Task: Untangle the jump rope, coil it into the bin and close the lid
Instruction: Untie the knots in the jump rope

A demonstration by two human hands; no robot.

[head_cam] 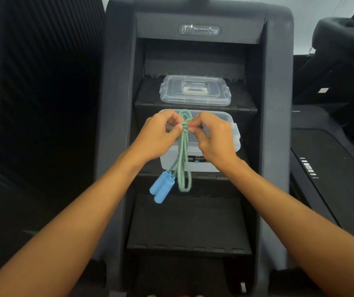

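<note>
Left hand (159, 138) and right hand (214, 138), each grip closed in a pinch on the knot (185, 125) of the rope (181, 155), hold it in the air just above the open clear bin (206, 166). Below the knot, the doubled rope and two blue handles (161, 187) hang in front of the bin wall. The lid (195, 91) lies flat on the step (244, 99) behind the bin.
</note>
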